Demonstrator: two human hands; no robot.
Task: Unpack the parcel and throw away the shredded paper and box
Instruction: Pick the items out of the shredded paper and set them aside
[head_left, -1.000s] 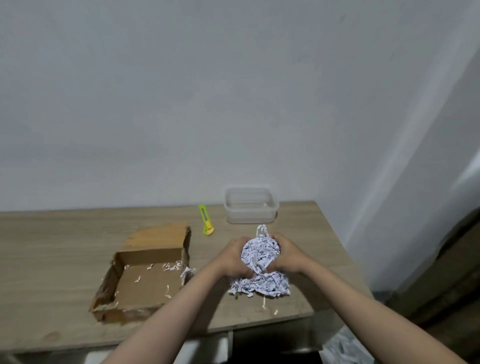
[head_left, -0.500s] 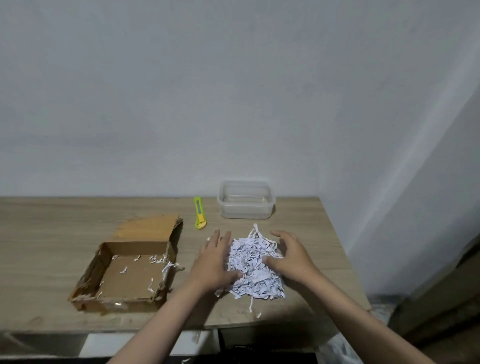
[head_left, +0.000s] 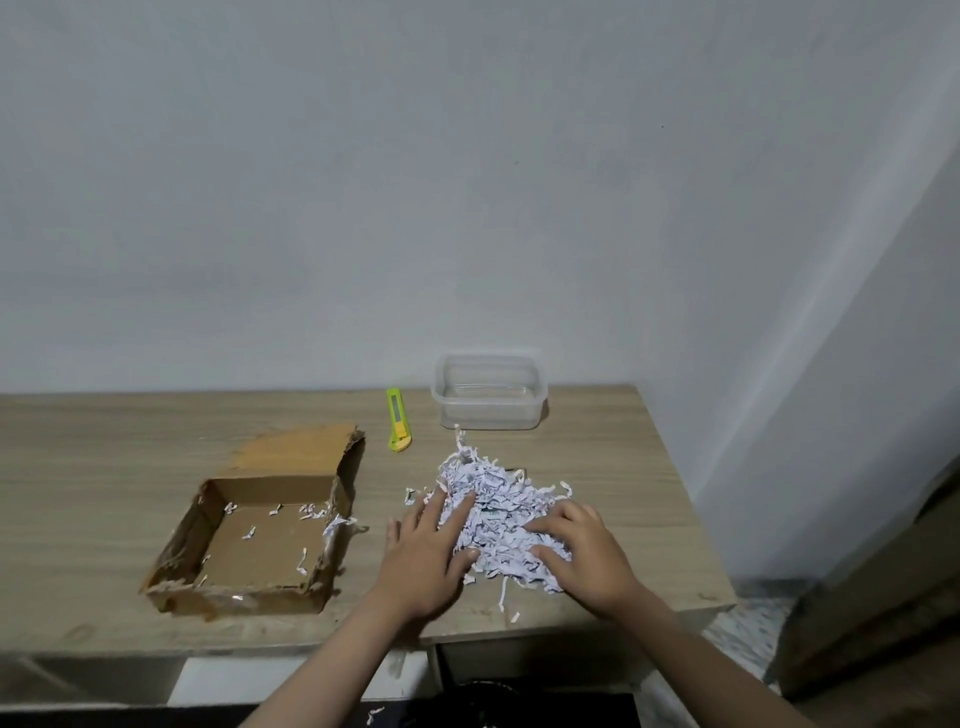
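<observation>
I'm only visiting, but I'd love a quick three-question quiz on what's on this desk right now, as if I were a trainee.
1. True or false: the cardboard box is still packed full of shredded paper.
2. What lies between the box and the clear plastic container? A) scissors B) a green utility knife C) a pen
3. Fill in: the left hand and right hand rest spread open on either side of the pile of ______ on the wooden table.

Key
1. False: only a few scraps remain inside.
2. B
3. shredded paper
</observation>
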